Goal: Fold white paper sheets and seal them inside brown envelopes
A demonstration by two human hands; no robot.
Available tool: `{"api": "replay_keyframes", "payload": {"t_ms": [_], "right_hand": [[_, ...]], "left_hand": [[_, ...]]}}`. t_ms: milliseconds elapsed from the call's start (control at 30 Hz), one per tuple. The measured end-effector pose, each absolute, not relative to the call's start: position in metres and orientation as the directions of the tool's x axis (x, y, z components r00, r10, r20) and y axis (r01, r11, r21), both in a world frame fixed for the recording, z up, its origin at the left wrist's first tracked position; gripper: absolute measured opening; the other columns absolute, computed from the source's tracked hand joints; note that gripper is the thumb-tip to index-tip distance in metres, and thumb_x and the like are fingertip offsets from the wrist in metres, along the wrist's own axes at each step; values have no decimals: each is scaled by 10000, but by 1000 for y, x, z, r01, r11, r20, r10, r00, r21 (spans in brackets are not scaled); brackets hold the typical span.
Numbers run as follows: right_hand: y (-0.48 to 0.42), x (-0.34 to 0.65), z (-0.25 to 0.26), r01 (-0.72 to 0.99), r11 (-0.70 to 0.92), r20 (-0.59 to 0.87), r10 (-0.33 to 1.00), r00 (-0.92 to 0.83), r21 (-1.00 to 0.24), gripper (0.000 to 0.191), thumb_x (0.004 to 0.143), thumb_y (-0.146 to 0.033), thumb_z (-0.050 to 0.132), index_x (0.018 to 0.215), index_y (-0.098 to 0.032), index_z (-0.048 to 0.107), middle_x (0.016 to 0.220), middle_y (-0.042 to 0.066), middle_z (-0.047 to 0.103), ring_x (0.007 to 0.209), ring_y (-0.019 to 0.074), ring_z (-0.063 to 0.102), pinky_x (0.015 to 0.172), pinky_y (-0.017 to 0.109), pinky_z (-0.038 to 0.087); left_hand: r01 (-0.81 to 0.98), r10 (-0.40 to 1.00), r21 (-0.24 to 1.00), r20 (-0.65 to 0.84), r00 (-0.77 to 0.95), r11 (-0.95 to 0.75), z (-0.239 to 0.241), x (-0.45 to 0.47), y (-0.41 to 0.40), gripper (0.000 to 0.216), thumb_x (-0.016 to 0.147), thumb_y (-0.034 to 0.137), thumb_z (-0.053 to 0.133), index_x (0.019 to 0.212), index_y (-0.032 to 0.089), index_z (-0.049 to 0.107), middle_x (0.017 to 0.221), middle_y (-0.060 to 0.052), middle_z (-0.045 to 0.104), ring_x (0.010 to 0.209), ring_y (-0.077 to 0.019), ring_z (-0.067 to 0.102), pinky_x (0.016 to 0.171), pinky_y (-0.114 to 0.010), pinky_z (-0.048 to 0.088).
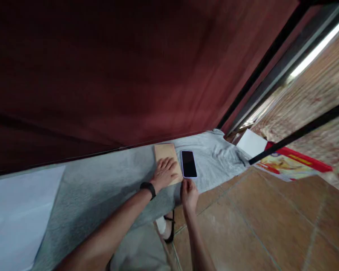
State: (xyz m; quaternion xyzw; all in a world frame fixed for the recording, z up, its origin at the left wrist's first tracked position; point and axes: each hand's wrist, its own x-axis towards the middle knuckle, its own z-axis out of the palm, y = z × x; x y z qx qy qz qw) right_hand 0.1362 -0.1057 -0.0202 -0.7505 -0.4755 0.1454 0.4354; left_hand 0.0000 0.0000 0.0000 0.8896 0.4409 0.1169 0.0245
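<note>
My left hand (165,174) lies flat with fingers spread on a tan rectangular piece, like folded paper or an envelope (165,151). A black band circles that wrist. My right hand (189,192) has its fingers curled together at the lower right corner of the tan piece, just below a phone (189,164). What those fingers pinch, if anything, is hidden. The phone lies screen up with a dark display and a pale purple edge, close to the right of the tan piece. Under the phone is a rumpled light grey cloth (211,165).
The grey ledge (101,177) runs along a dark red panel (130,75). A white sheet (19,210) covers its left end. On the right, a red and yellow printed box (288,162) rests on the tiled floor (243,222) behind a black bar (299,131).
</note>
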Motion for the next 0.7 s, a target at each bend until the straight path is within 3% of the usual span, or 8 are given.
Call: {"api": "replay_keyframes", "payload": {"t_ms": [233, 467, 567, 700], "right_hand": [[-109, 138, -22, 627, -153, 227, 845, 483, -764, 554, 1039, -542, 296, 978, -172, 704, 927, 137, 746, 843, 253, 673, 742, 320, 437], [-116, 140, -30, 609, -138, 242, 832, 499, -781, 596, 1016, -590, 309, 1064, -154, 712, 1027, 159, 747, 907, 276, 675, 797, 348, 455], [-123, 143, -37, 586, -104, 257, 827, 500, -804, 590, 994, -604, 359, 1131, -144, 704, 1089, 167, 735, 992, 293, 664, 857, 370, 464], [-134, 138, -42, 553, -2, 305, 833, 462, -833, 553, 979, -588, 420, 1151, -138, 692, 1110, 158, 712, 1039, 294, 645, 914, 392, 467]], "left_hand": [[776, 796, 192, 231, 560, -601, 7, -5, -14, 563, 1016, 468, 496, 1526, 232, 459, 1649, -88, 384, 1543, -294, 286, 1263, -521, 197], [817, 828, 198, 293, 477, -541, 10, -68, -95, 611, 1030, 440, 475, 1590, 232, 349, 1691, -87, 291, 1579, -284, 193, 1271, -555, 181], [876, 876, 193, 301, 377, -443, 4, -129, -137, 632, 1022, 413, 491, 1598, 210, 332, 1682, -113, 306, 1579, -289, 195, 1271, -549, 181], [973, 947, 204, 320, 35, -105, -2, -236, -180, 630, 1030, 427, 445, 1601, 189, 327, 1659, -144, 346, 1577, -299, 203, 1265, -547, 190]]}}
